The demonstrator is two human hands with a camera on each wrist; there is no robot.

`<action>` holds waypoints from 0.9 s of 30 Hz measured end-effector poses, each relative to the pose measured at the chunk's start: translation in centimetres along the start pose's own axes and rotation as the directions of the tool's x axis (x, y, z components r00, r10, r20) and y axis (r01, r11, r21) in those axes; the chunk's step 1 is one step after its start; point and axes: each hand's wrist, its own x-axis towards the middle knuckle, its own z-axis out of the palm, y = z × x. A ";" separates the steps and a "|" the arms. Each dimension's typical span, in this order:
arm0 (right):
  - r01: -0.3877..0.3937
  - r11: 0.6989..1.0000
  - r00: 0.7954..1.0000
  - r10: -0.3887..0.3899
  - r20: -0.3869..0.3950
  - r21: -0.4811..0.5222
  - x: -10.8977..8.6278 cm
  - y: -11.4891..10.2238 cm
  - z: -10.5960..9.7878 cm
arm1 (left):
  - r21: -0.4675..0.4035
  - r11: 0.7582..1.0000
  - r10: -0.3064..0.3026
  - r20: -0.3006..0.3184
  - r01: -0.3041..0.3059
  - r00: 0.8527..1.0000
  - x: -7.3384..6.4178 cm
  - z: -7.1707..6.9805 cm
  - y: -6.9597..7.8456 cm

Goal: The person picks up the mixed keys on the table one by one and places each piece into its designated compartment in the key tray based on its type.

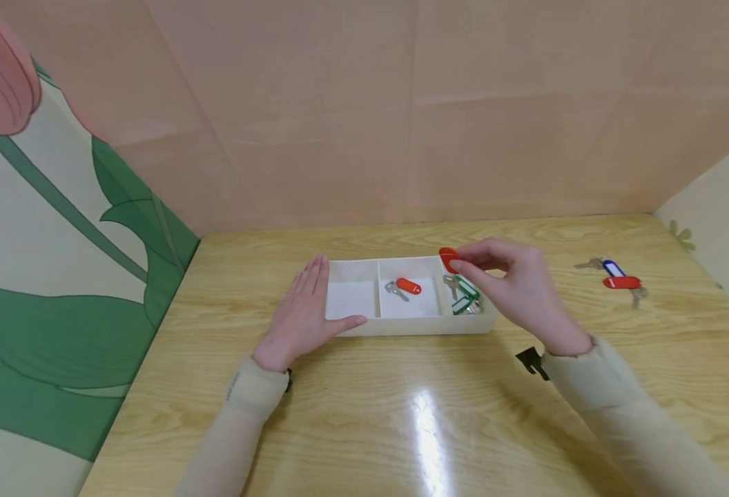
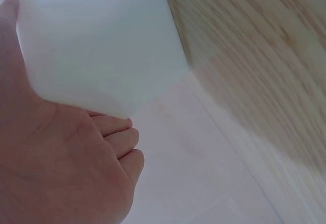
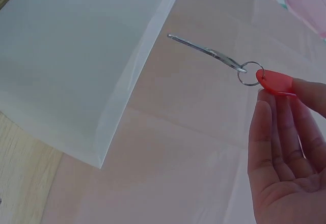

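My right hand [image 1: 520,283] pinches a red key tag [image 1: 448,259] between thumb and fingers above the white box's right end. From the tag's ring hangs a silver key [image 3: 209,52], seen in the right wrist view. My left hand [image 1: 305,310] lies along the left end of the white box [image 1: 414,326], fingers straight, thumb at the front wall. The box has three compartments. Another red key tag [image 1: 409,286] with its key [image 1: 397,290] lies in the middle one. Green key tags [image 1: 467,286] with keys fill the right one, and the left one shows only its floor.
On the table's right side lie a blue key tag [image 1: 613,268] and a red-tagged key [image 1: 622,282], close together. The wooden table [image 1: 352,414] meets a pink backdrop [image 1: 414,138] behind the box. A wall with a leaf and flower print [image 1: 60,331] stands at left.
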 end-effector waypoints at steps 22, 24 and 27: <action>-0.034 0.999 0.999 0.035 -0.024 0.041 0.7 0.2 0.4 | 0.002 1.000 0.003 0.009 -0.003 1.000 0.0 -0.2 0.0; -0.035 0.998 0.999 0.036 -0.026 0.045 0.7 0.3 0.4 | -0.004 1.000 0.003 0.008 -0.003 1.000 0.0 -0.2 0.0; -0.034 0.998 0.999 0.036 -0.029 0.046 0.8 0.4 0.4 | -0.013 1.000 0.000 0.010 0.000 1.000 0.0 -0.3 -0.1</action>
